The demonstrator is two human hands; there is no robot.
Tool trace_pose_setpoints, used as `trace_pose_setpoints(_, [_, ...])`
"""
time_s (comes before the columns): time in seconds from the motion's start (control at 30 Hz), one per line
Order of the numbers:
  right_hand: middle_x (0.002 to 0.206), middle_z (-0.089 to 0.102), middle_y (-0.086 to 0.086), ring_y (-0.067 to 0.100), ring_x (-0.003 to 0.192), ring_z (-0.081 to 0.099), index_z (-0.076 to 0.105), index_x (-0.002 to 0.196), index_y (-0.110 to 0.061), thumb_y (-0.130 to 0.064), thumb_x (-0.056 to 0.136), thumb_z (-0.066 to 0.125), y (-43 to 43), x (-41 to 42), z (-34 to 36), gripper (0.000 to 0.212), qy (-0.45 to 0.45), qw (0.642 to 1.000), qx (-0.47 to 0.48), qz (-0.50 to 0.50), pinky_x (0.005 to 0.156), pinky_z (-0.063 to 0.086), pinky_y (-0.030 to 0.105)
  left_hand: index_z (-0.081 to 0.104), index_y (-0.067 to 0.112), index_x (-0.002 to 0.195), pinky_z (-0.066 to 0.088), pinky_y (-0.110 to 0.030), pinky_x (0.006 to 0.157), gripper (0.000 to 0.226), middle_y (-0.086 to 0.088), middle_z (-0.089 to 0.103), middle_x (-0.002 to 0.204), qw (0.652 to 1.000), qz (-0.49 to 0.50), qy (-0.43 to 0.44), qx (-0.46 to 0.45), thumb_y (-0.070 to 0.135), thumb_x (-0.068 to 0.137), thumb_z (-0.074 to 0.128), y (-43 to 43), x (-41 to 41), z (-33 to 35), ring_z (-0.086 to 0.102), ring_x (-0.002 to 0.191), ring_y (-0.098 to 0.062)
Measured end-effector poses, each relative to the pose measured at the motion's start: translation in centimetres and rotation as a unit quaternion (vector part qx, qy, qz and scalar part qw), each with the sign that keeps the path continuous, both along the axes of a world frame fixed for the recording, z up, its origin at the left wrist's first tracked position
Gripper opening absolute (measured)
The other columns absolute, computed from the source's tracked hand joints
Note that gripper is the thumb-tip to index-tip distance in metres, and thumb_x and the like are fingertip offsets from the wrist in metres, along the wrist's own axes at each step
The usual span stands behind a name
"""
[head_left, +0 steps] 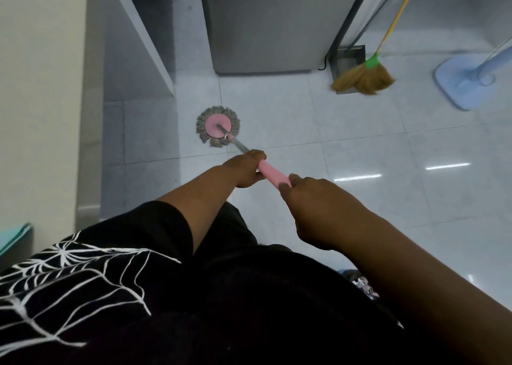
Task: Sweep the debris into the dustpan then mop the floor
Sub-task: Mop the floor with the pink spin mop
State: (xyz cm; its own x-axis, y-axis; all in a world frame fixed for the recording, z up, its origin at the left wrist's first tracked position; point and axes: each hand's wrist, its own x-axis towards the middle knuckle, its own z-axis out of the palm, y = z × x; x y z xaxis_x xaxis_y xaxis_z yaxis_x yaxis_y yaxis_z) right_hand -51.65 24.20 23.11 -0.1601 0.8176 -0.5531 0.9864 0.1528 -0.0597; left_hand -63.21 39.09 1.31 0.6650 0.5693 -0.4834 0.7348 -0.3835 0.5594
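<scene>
Step in hand: mopping, by my reading. The broom (pixel 365 78) leans at the far right with its bristles over the dustpan (pixel 349 57), and no hand is on either.
Mop head: the mop head (pixel 218 126) lies flat on the tiled floor (pixel 360 132), with grey strands fanned round a pink disc.
Long axis: the metal shaft (pixel 239 144) runs from the disc back and to the right, toward the person's body, and into the pink grip (pixel 273 175). The head therefore lies forward and to the left of both hands.
Left hand: the left hand (pixel 245 168) holds the front end of the grip, where pink meets metal, with its fingers curled over the pole. It is the hand nearer the head.
Right hand: the right hand (pixel 313 201) holds the rear end, closer to the body, with fingers and thumb wrapped round the grip. A bare stretch of pink shows between the two hands.
Head's neighbours: the foot of a white panel (pixel 155 60) is behind and to its left, and a grey appliance (pixel 266 26) is farther behind — it touches neither.
Coming move, as a judgement: a stroke along the pole's own line, with the right hand driving and the left steering.
Risk: a wide sweep to the right could reach the broom or the pale blue base (pixel 457 87) — both are well apart from the head at present.
</scene>
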Motion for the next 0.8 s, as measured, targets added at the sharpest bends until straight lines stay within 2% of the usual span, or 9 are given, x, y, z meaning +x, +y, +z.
trace_pose_setpoints(0.07, [0.096,0.050,0.007,0.010,0.052,0.030,0.051,0.126,-0.007,-0.009,0.087,0.057,1.9,0.0,-0.2,0.039,-0.001,1.000,0.003,-0.004,0.045,0.012,0.022,0.041,0.016,0.137,0.047,-0.039,0.095,0.054,-0.005,0.047,0.141,1.000,0.006,-0.008,-0.002,0.034,0.091,0.064,1.9,-0.1,-0.2,0.056,0.113,-0.028])
trace_pose_setpoints(0.17, [0.103,0.053,0.008,0.018,0.058,0.039,0.048,0.129,-0.006,-0.009,0.087,0.057,6.0,-0.2,-0.8,0.043,-0.005,1.000,0.013,-0.001,0.045,0.012,0.023,0.041,0.014,0.136,0.046,-0.043,0.096,0.053,-0.006,0.043,0.142,1.000,0.006,-0.009,-0.002,0.034,0.091,0.062,5.9,-0.3,-0.6,0.056,0.114,-0.029])
trace_pose_setpoints(0.27, [0.111,0.054,0.009,0.018,0.059,0.036,0.045,0.134,-0.007,-0.011,0.089,0.056,11.2,-1.0,-1.4,0.046,-0.003,1.000,0.023,0.004,0.047,0.011,0.020,0.039,0.014,0.139,0.045,-0.044,0.098,0.056,-0.005,0.039,0.146,1.000,0.017,-0.011,0.000,0.034,0.091,0.062,11.3,-1.1,-1.3,0.055,0.117,-0.030])
trace_pose_setpoints(0.4, [0.119,0.055,0.012,0.015,0.057,0.030,0.042,0.138,-0.005,-0.012,0.092,0.055,19.4,-3.5,-2.0,0.049,0.001,0.999,0.034,0.002,0.058,0.026,0.017,0.037,0.013,0.141,0.044,-0.043,0.101,0.061,-0.007,0.037,0.149,0.999,0.029,-0.013,-0.006,0.031,0.090,0.065,19.7,-3.1,-2.1,0.054,0.119,-0.032])
trace_pose_setpoints(0.57, [0.119,0.056,0.015,0.019,0.065,0.035,0.045,0.135,-0.003,-0.012,0.091,0.055,29.9,-7.2,-2.1,0.046,-0.011,0.999,0.034,0.020,0.065,0.030,0.026,0.035,0.011,0.143,0.040,-0.042,0.107,0.063,-0.008,0.032,0.153,0.999,0.038,-0.011,-0.005,0.027,0.090,0.066,29.7,-6.4,-2.0,0.047,0.130,-0.030])
trace_pose_setpoints(0.7, [0.106,0.056,0.012,0.015,0.056,0.031,0.050,0.127,-0.005,-0.010,0.088,0.054,36.1,-8.9,-3.0,0.040,-0.007,0.999,0.032,0.005,0.058,0.028,0.026,0.037,0.013,0.141,0.044,-0.040,0.101,0.062,-0.009,0.038,0.148,1.000,0.027,0.008,-0.001,0.027,0.089,0.067,36.2,-7.8,-2.0,0.052,0.123,-0.031])
trace_pose_setpoints(0.8, [0.105,0.055,0.011,0.014,0.054,0.030,0.050,0.127,-0.006,-0.011,0.088,0.055,38.3,-9.1,-3.3,0.039,0.001,0.999,0.033,-0.006,0.055,0.025,0.024,0.036,0.012,0.141,0.045,-0.039,0.100,0.063,-0.010,0.039,0.147,1.000,0.026,0.015,-0.001,0.026,0.088,0.068,38.5,-8.0,-2.0,0.053,0.121,-0.031])
